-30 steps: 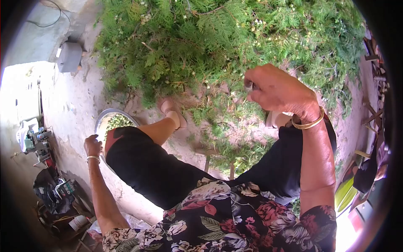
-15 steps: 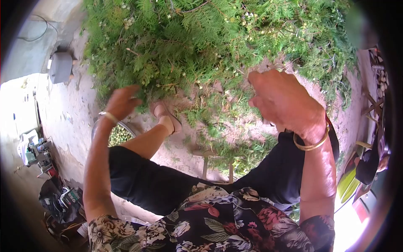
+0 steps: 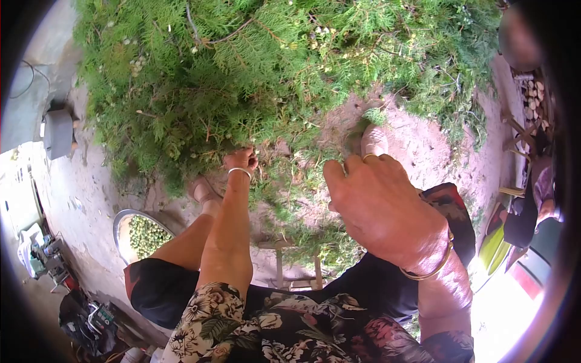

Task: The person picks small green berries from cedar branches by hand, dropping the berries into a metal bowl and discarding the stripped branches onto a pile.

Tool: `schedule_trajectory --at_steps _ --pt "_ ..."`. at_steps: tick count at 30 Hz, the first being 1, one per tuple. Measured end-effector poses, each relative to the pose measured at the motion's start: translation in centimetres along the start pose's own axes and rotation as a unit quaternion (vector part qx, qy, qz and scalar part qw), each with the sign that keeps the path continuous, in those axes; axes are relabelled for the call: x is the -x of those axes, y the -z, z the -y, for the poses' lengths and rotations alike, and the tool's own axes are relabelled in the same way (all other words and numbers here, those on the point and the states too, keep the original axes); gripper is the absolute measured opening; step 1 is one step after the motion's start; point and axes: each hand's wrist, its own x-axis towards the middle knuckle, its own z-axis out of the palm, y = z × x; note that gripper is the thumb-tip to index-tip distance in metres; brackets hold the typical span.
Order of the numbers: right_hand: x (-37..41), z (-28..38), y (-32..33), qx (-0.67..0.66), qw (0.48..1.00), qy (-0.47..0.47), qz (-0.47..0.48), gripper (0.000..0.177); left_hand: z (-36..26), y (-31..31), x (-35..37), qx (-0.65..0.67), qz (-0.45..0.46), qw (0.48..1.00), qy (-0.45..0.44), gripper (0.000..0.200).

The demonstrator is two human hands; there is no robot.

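My left hand (image 3: 242,159), with a white bangle at the wrist, is at the near edge of a big heap of cut evergreen branches (image 3: 242,91). Its fingers are curled closed; what they grip, if anything, is hidden. Closer to the camera, my right hand (image 3: 387,209) hangs over the ground in front of my knee, gold bangle on the wrist. Its fingers bend inward and their tips are turned away, so anything held is concealed. To the left, a metal basin (image 3: 123,233) contains many small green cones (image 3: 147,238).
Loose green sprigs (image 3: 290,187) litter the ground between my feet. A small wooden stool (image 3: 279,266) stands near my legs. A grey box (image 3: 59,133) is by the left wall, cluttered equipment (image 3: 51,257) lower left. Stacked firewood (image 3: 534,100) lies at right, with another person's blurred shape above.
My left hand has moved right, from near the basin to the branches' edge. My right hand has come lower and slightly left. The view has shifted, showing more of the basin.
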Motion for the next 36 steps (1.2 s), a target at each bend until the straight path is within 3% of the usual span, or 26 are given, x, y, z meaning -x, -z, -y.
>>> schedule_trajectory --at_steps 3,5,7,13,16,19,20,22,23,25,27,29,30,32,33,35,36 --pt "0.6 -0.3 0.1 -0.013 0.999 0.012 -0.046 0.018 -0.9 -1.2 2.1 -0.026 0.077 0.996 -0.039 0.009" --pt "0.4 -0.3 0.3 -0.022 0.998 0.001 -0.056 0.018 -1.9 -2.0 6.0 -0.020 0.099 0.993 -0.069 0.009" --pt "0.2 -0.3 0.3 -0.028 0.997 -0.011 -0.068 0.017 -2.9 -2.1 9.7 -0.008 0.208 0.974 -0.094 0.007" --pt "-1.1 0.2 0.5 -0.131 0.972 -0.053 -0.188 0.017 -8.8 -2.4 22.9 0.004 0.327 0.925 -0.194 0.010" --pt "-2.5 0.8 0.5 -0.353 0.897 -0.101 -0.246 0.015 -11.2 -1.6 28.2 -0.030 0.380 0.889 -0.252 0.012" --pt "-3.5 1.1 -0.1 -0.366 0.866 -0.067 -0.334 0.017 -13.2 -0.6 31.3 -0.041 0.425 0.865 -0.263 0.013" --pt "-3.6 1.2 0.1 -0.364 0.865 -0.060 -0.338 0.017 -13.9 -0.2 32.2 -0.022 0.452 0.862 -0.228 0.011" --pt "-3.8 1.6 0.6 -0.595 0.777 -0.045 -0.200 0.016 -14.9 0.4 33.6 0.000 0.494 0.848 -0.190 0.007" --pt "-3.8 2.0 0.8 -0.592 0.779 -0.042 -0.201 0.016 -15.2 0.6 33.8 0.003 0.495 0.847 -0.194 0.007" --pt "-3.8 2.8 1.3 -0.752 0.619 0.068 -0.216 0.012 -15.3 0.7 33.8 0.018 0.528 0.827 -0.193 0.008" --pt "-4.0 2.7 1.1 -0.734 0.627 0.080 -0.249 0.007 -15.0 0.6 33.5 0.042 0.532 0.825 -0.187 0.008" --pt "-3.9 2.4 1.3 -0.658 0.710 0.070 -0.241 0.008 -14.6 0.7 33.1 0.065 0.530 0.827 -0.177 0.008" --pt "-3.5 2.3 1.8 -0.659 0.711 0.066 -0.236 0.008 -14.6 0.7 32.9 0.070 0.528 0.830 -0.166 0.009" --pt "-2.3 2.9 3.7 -0.445 0.880 -0.062 -0.155 0.014 -14.7 0.9 32.6 0.073 0.525 0.834 -0.153 0.009" --pt "-2.6 3.1 3.2 -0.446 0.880 -0.062 -0.153 0.014 -14.7 0.9 32.6 0.067 0.511 0.843 -0.156 0.010" --pt "-3.6 3.4 1.2 -0.585 0.748 0.069 -0.307 0.018 -14.8 1.0 32.8 0.062 0.497 0.851 -0.158 0.012" --pt "-4.6 2.9 0.1 -0.585 0.748 0.067 -0.306 0.018 -14.8 1.1 33.1 0.079 0.496 0.847 -0.173 0.013"
